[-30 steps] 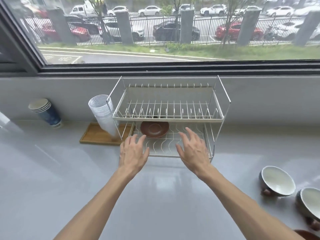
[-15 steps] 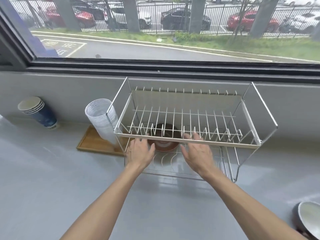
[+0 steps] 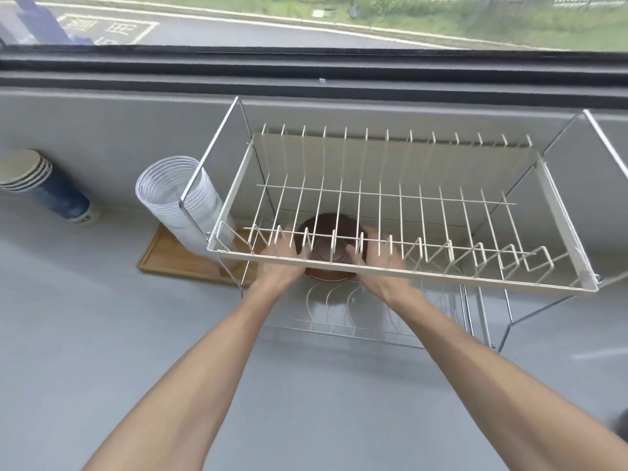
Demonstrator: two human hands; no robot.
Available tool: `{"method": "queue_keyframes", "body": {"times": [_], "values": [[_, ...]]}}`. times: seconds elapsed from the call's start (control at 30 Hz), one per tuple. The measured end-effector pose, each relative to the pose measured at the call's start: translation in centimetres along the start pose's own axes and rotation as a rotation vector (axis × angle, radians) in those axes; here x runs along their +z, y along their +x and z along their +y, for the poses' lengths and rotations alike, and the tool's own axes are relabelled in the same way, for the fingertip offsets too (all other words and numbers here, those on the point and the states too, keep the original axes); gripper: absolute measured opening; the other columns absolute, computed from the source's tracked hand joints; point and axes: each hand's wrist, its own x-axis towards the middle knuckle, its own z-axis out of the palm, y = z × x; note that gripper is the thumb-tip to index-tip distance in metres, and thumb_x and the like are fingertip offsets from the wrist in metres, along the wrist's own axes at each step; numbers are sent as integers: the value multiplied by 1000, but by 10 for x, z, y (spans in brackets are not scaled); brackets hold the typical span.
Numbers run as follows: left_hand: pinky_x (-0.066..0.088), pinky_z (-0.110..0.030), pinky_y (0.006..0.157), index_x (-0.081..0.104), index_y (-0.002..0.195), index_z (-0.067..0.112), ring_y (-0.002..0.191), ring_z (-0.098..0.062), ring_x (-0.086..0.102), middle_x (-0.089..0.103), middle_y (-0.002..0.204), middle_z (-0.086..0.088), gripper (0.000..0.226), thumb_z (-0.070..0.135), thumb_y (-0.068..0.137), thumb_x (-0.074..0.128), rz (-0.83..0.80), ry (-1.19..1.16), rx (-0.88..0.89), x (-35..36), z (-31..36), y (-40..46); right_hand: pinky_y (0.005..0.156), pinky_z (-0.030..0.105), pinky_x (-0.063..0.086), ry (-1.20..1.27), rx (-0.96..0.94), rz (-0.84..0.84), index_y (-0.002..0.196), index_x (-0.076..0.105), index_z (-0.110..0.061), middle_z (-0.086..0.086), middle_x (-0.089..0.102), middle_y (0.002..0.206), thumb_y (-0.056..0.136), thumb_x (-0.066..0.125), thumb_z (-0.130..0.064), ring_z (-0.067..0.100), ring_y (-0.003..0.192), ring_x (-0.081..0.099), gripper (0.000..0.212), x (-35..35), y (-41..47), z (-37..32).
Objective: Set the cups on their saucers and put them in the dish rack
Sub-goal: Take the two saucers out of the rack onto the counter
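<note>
A brown saucer (image 3: 328,254) lies on the lower wire shelf of the white two-tier dish rack (image 3: 401,275), seen through the bars of the upper tier. My left hand (image 3: 280,263) reaches under the upper tier at the saucer's left side. My right hand (image 3: 382,266) is at its right side. Both hands have their fingers stretched out and apart, blurred and partly hidden by the bars. I cannot tell whether they touch the saucer's rim. No cup is in view.
A leaning stack of clear plastic cups (image 3: 176,202) stands on a wooden tray (image 3: 170,258) left of the rack. A stack of blue paper cups (image 3: 40,185) lies further left against the wall. Grey countertop (image 3: 306,402) spreads in front of the rack.
My head has moved closer and looks further down, so the two bowls at the right have left the view. Both hands have slid forward under the upper tier to either side of the saucer.
</note>
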Motion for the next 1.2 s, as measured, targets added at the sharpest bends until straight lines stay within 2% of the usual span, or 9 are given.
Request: {"method": "queue_keyframes", "body": {"times": [0.2, 0.37, 0.43, 0.47, 0.63, 0.77, 0.87, 1.0, 1.2], "values": [[37, -47, 114, 33, 154, 15, 140, -38, 45, 43, 155, -19, 59, 35, 102, 51, -42, -103, 11, 5, 6, 2, 104, 39, 42, 251, 94, 34, 141, 47, -19, 7, 61, 137, 97, 58, -40, 32, 127, 56, 50, -2, 8, -7], [40, -47, 112, 38, 149, 9, 134, -39, 50, 54, 143, -24, 62, 30, 96, 62, -29, -274, -40, 10, 16, -4, 109, 36, 38, 412, 148, -34, 133, 49, -22, 5, 54, 134, 98, 58, -29, 26, 124, 51, 36, -1, 1, 2], [37, -52, 114, 37, 149, 8, 138, -42, 45, 50, 146, -25, 67, 35, 94, 63, -35, -269, -74, 13, 18, -8, 88, 32, 45, 400, 175, -5, 111, 50, -24, 3, 55, 108, 98, 57, -31, 24, 101, 52, 17, 0, -4, 9], [36, -53, 115, 37, 149, 8, 139, -42, 44, 49, 147, -24, 68, 38, 93, 64, -42, -267, -83, 14, 18, -10, 81, 34, 48, 375, 186, 32, 108, 53, -18, 5, 58, 100, 97, 57, -35, 27, 95, 55, 21, -1, -7, 10], [45, -47, 109, 46, 143, 20, 131, -35, 55, 60, 140, -11, 66, 50, 87, 64, -30, -290, -75, 15, 21, -31, 100, 44, 50, 426, 215, 55, 137, 52, -19, 7, 66, 128, 92, 57, -54, 30, 114, 63, 57, -10, -32, 14], [45, -46, 108, 48, 144, 19, 130, -31, 55, 61, 137, -11, 62, 42, 89, 65, 5, -309, -58, 13, 22, -58, 84, 53, 59, 407, 253, 62, 104, 69, -5, 18, 73, 101, 89, 53, -40, 39, 95, 70, 41, -17, -57, 21], [46, -49, 105, 52, 135, 13, 125, -35, 57, 62, 131, -15, 54, 38, 89, 64, -3, -313, -53, 11, 25, -81, 86, 54, 58, 412, 224, 85, 113, 68, -14, 14, 73, 107, 87, 52, -29, 37, 100, 69, 34, -25, -81, 20], [46, -48, 106, 45, 145, 29, 125, -31, 57, 59, 137, -10, 63, 41, 87, 63, -9, -286, -24, 10, 30, -115, 88, 55, 57, 447, 255, 87, 121, 64, -18, 11, 67, 116, 84, 53, -35, 34, 106, 67, 42, -34, -119, 22], [44, -47, 109, 44, 146, 30, 128, -31, 55, 57, 138, -12, 64, 41, 87, 64, -40, -272, 14, 19, 28, -162, 87, 53, 58, 469, 292, 85, 126, 59, -16, 11, 62, 124, 82, 55, -40, 34, 106, 67, 50, -41, -174, 32]]}}
